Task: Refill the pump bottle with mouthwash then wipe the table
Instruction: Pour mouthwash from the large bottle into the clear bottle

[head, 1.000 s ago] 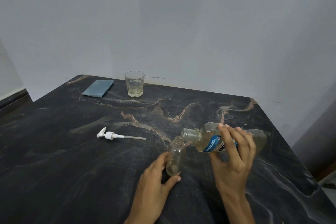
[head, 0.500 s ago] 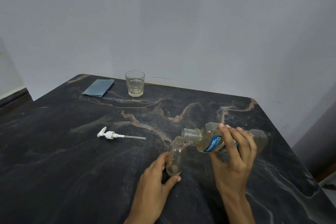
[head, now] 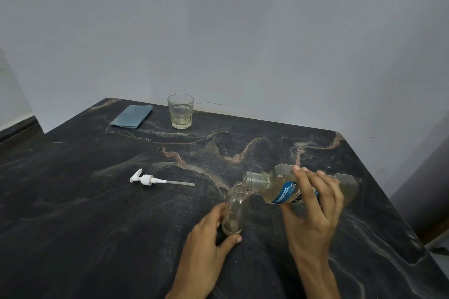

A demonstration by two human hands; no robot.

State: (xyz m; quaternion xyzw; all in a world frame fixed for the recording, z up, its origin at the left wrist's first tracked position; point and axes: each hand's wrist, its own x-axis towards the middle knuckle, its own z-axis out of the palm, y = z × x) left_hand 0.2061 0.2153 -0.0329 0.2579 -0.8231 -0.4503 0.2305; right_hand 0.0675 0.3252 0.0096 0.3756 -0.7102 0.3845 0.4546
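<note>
Nearest the camera, the left hand point(head: 206, 238) gripped the base of the small clear pump bottle point(head: 235, 211), which stood upright on the dark marble table point(head: 73, 213). Just beside it, the right hand point(head: 313, 211) grasped the mouthwash bottle point(head: 279, 185), tipped almost flat with its open neck just over the small bottle's mouth. Only a shallow layer of pale liquid showed at the bottom of the pump bottle, so the refill looked barely begun. Farther left, the white pump head point(head: 148, 179) lay on its side, not yet screwed back on. At the far edge stood a glass point(head: 180, 111) holding some pale liquid, and near it a folded blue cloth point(head: 132, 116) lay untouched, so the wiping remained to be done.
</note>
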